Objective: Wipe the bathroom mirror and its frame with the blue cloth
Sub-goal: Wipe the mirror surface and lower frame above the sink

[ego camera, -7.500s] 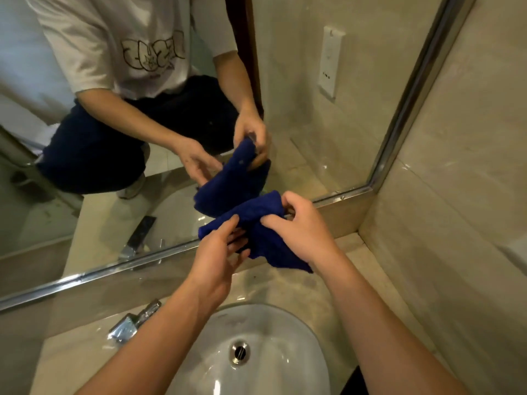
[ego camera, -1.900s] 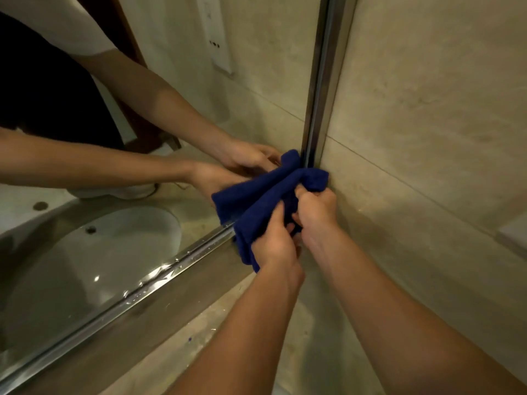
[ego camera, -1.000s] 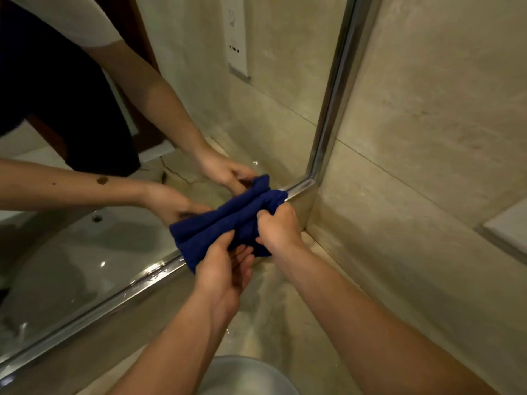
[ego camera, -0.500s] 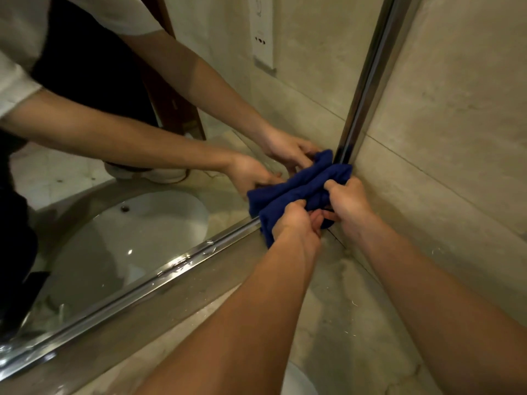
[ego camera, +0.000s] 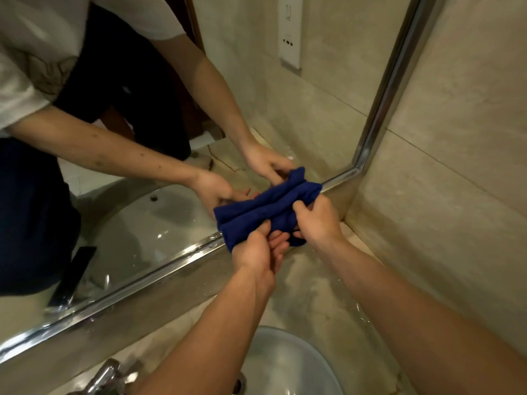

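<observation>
Mirror frame (ego camera: 159,267): both hands on cloth (ego camera: 265,212)

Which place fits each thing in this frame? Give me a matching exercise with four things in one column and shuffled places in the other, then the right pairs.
Things:
1. blue cloth
2. sink basin
3. faucet
4. mirror frame

Places:
A. at the bottom edge, left of the basin
B. running along the foot of the glass and up its right side
C. bunched between the left hand and the right hand, against the lower rail
D. at the bottom, between the two forearms

Pairs: 1-C, 2-D, 3-A, 4-B
</observation>
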{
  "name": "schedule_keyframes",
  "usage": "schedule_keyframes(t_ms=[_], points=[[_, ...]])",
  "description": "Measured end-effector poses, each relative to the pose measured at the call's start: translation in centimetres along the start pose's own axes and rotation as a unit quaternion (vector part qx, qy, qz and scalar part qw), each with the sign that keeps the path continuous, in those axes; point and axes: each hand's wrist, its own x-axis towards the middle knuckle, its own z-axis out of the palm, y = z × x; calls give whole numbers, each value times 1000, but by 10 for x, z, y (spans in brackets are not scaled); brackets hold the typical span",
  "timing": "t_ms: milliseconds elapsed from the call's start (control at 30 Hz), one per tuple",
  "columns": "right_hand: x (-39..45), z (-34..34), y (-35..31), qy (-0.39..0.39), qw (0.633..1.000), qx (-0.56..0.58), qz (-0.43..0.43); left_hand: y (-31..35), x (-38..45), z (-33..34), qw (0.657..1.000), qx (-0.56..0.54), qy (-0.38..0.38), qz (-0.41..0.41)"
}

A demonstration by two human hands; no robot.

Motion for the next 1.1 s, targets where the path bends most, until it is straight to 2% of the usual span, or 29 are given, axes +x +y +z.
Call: schedule_keyframes(t_ms=[300, 433, 600, 867, 1033, 1100], points=[[18, -35, 1, -17, 998, -32, -46, -6, 3, 51, 997, -55, 55, 22], [25, -40, 2, 6, 1000, 13, -18, -4, 4, 60, 998, -50, 25, 7], [3, -21, 4, 38, 999, -12, 8, -2, 2, 35, 1000, -14, -11, 9], [-30, 29, -11, 91, 995, -44, 16, 8, -4, -9, 998, -40, -51, -9], [-60, 66, -13, 97, 993, -57, 21, 10, -4, -52, 998, -57, -38, 16], [-74, 80, -15, 72, 996, -54, 28, 9, -3, -73, 997, -63, -18, 30]])
